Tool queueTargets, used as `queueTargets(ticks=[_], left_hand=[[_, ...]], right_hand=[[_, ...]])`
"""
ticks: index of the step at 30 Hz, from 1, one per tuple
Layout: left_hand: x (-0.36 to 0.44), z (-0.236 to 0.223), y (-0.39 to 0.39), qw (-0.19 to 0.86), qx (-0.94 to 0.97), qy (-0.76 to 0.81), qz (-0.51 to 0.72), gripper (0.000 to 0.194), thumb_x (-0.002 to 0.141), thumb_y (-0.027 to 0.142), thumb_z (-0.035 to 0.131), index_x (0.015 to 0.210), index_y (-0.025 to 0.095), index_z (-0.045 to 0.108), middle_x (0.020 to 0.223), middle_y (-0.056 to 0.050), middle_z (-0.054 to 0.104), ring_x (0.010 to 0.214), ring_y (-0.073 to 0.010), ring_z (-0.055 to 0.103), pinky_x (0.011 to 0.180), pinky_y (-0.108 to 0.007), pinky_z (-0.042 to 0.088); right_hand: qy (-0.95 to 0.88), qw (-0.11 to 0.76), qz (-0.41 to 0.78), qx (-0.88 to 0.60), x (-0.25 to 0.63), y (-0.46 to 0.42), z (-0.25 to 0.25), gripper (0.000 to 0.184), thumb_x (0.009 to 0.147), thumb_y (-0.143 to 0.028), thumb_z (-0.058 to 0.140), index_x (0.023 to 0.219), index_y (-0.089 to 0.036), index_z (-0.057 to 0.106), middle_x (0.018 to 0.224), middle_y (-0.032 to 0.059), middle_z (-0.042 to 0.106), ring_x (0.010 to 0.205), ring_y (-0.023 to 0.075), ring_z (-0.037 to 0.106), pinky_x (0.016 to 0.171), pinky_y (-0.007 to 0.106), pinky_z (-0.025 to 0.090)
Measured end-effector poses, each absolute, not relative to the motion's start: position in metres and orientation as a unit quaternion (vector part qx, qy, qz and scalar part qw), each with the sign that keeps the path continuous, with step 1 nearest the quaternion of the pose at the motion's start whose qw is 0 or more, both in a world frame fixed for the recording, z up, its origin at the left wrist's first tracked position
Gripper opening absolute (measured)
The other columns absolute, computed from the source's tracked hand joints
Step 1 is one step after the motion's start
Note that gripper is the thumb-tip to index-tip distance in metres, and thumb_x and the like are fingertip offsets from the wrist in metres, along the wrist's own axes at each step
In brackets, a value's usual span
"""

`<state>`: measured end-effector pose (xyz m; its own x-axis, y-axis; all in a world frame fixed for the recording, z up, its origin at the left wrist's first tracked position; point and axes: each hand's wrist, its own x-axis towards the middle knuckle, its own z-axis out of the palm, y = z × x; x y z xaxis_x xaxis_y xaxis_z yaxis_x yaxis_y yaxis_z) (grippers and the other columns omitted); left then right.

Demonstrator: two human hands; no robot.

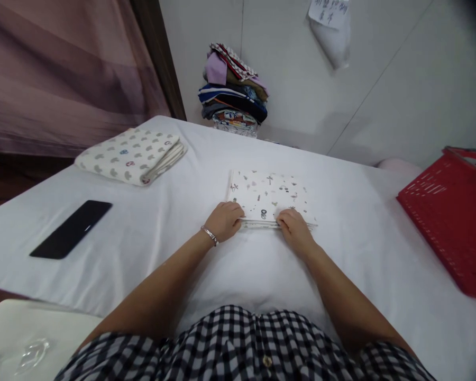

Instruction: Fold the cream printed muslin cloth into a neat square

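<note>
A white cloth (pixel 269 193) printed with small motifs lies folded in layers on the white-covered table (pixel 174 233), in front of me. My left hand (pixel 225 219) grips its near edge at the left corner, fingers on top. Farther right along the same edge, my right hand (pixel 294 228) has its fingers curled over the layers. The thumbs are partly hidden under or behind the fold. A bracelet sits on my left wrist.
Another folded cloth (pixel 129 156), with grey prints, lies at the back left. Nearer is a black phone (pixel 72 228). A red basket (pixel 456 217) stands at the right. Beyond the table, folded clothes (pixel 235 90) are stacked against the wall.
</note>
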<state>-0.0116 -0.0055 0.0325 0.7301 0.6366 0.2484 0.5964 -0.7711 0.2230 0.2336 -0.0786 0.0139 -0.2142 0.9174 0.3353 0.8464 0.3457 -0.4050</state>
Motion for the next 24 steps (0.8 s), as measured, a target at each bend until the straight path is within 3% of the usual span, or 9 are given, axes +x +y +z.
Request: queueTargets(ticks=[6,10,24], left_hand=[[-0.016,0.031,-0.004,0.103,0.921,0.332,0.176,0.015,0.075,0.025,0.058,0.089,0.020,0.059,0.091,-0.004,0.060,0.086,-0.0182,0.053,0.077,-0.033,0.039],[-0.017,0.029,-0.001,0.103,0.924,0.325,0.176,0.011,0.079,0.025,0.053,0.088,0.020,0.060,0.090,-0.004,0.060,0.085,-0.0175,0.053,0.077,-0.032,0.039],[-0.016,0.027,-0.001,0.054,0.935,0.303,0.176,0.014,0.081,0.022,0.050,0.090,0.019,0.061,0.089,-0.005,0.059,0.083,-0.0179,0.051,0.073,-0.033,0.037]], right_hand=[[-0.775,0.289,0.100,-0.553,0.235,-0.081,0.020,0.016,0.087,-0.026,0.045,0.097,-0.022,0.057,0.099,0.0077,0.058,0.093,0.0214,0.049,0.083,0.037,0.040],[-0.773,0.291,0.099,-0.554,0.237,-0.083,0.021,0.020,0.086,-0.028,0.049,0.104,-0.022,0.057,0.102,0.0066,0.057,0.095,0.0203,0.049,0.084,0.035,0.041],[-0.788,0.300,0.002,-0.537,0.237,-0.077,0.009,0.020,0.090,-0.022,0.041,0.089,-0.018,0.061,0.092,0.0082,0.060,0.083,0.0194,0.050,0.076,0.035,0.040]])
